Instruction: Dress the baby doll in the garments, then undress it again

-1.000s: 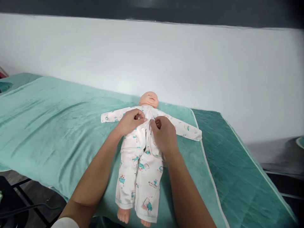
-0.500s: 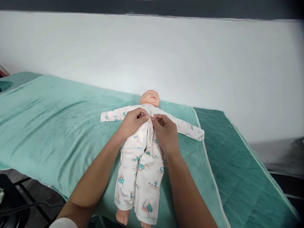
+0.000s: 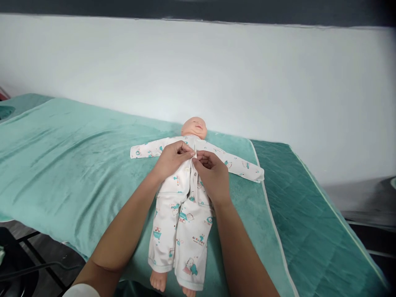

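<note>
On the doll's chest, left hand and right hand pinch the romper placket.

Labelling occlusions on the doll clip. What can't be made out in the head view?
- Fastening at the chest of the romper: covered by the left hand and right hand; snap or button, done or undone, cannot be told.
- Doll hands: inside the sleeves.
- One doll foot: cut by the bottom edge.
- Dark object at lower left: cut by the frame edge, too dim to identify.
- Teal blanket: hides what it lies on.
</note>
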The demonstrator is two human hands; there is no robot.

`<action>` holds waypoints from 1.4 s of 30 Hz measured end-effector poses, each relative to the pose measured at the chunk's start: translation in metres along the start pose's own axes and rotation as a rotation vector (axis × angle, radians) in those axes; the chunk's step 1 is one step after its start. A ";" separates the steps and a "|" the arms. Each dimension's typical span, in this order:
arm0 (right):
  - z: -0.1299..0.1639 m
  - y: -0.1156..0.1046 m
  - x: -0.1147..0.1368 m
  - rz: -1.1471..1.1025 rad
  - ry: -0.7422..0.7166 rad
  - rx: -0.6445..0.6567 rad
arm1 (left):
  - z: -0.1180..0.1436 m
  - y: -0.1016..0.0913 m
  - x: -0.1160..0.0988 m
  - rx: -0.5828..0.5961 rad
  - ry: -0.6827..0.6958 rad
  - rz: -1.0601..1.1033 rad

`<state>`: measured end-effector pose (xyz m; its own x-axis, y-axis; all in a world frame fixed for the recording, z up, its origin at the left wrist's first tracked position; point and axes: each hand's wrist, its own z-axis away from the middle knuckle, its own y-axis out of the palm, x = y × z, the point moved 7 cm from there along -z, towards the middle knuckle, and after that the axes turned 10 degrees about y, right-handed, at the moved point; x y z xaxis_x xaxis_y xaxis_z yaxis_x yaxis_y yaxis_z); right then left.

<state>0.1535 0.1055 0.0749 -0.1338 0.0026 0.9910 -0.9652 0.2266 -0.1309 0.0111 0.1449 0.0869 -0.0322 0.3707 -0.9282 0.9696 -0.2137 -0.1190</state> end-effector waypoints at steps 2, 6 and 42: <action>0.001 0.001 0.002 0.029 -0.013 -0.007 | 0.000 -0.001 0.001 -0.008 -0.005 0.013; 0.004 0.002 0.005 0.111 -0.044 -0.031 | 0.000 0.001 0.000 0.010 -0.007 -0.008; 0.022 -0.010 0.019 0.530 0.001 0.317 | 0.016 -0.009 -0.018 0.510 -0.008 -0.225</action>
<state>0.1554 0.0818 0.0945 -0.6133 0.0368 0.7890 -0.7874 -0.1066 -0.6071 -0.0006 0.1258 0.0994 -0.2288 0.4511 -0.8627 0.6984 -0.5412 -0.4682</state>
